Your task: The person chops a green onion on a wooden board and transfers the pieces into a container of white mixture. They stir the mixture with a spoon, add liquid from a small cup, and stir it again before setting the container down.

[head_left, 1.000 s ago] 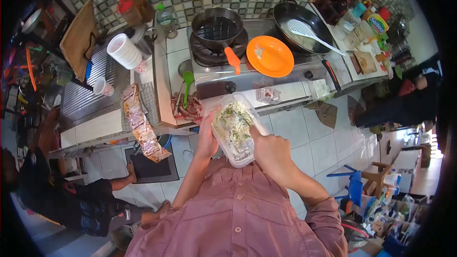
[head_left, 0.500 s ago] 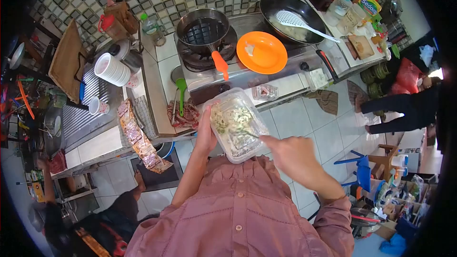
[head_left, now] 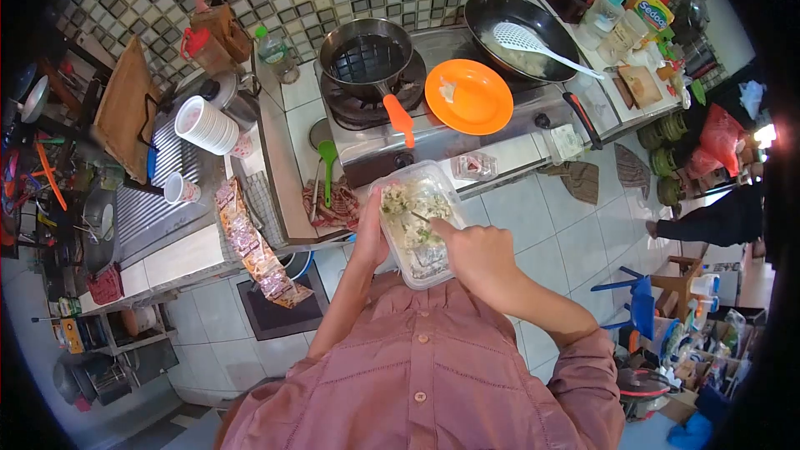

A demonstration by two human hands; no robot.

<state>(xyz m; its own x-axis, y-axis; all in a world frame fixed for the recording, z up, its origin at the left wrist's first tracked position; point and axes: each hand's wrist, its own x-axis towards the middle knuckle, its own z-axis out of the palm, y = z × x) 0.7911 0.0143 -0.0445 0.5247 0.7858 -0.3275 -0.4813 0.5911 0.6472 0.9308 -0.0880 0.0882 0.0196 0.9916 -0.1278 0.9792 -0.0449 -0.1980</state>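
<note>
My left hand (head_left: 372, 232) is wrapped round the left side of a clear plastic container (head_left: 450, 272), which is tilted in front of my chest. Inside is a pale, lumpy mixture (head_left: 410, 233) with green bits. Above the container's right side, my right hand (head_left: 483, 258) is closed round a thin metal utensil (head_left: 420, 217). Its tip reaches into the mixture near the upper left; whether it is a spoon or a fork I cannot make out. Just beyond the container stand the stove and an orange plate (head_left: 479, 104) with a small pale piece on it.
On the stove sit a saucepan (head_left: 367, 54) with an orange handle and a black wok (head_left: 492, 12) holding a white slotted spatula (head_left: 533, 43). A green spoon (head_left: 327, 168) lies left of the stove. Stacked paper cups (head_left: 204, 125) and hanging sachets (head_left: 250, 242) are further left. Another person's leg (head_left: 708, 217) shows at right.
My right hand has moved left and over the container, bringing the utensil's tip to the upper left of the mixture. The person at lower left has gone from view; the one at right has shifted.
</note>
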